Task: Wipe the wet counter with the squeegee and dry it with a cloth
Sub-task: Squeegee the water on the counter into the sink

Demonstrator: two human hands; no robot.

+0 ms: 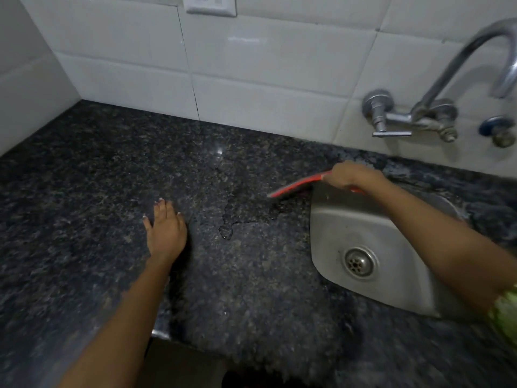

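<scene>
A dark speckled granite counter (92,169) fills the view. A wet patch with a puddle edge (228,231) lies at its middle. My right hand (351,175) grips a red squeegee (293,187), whose blade rests on the counter just left of the sink's far corner. My left hand (166,226) lies flat on the counter, fingers apart, to the left of the wet patch. No cloth is in view.
A steel sink (349,219) with a round drain (359,261) is set into the counter on the right. A chrome tap (436,107) juts from the white tiled wall above it. A wall socket (209,4) sits at the top. The counter's front edge runs near the bottom.
</scene>
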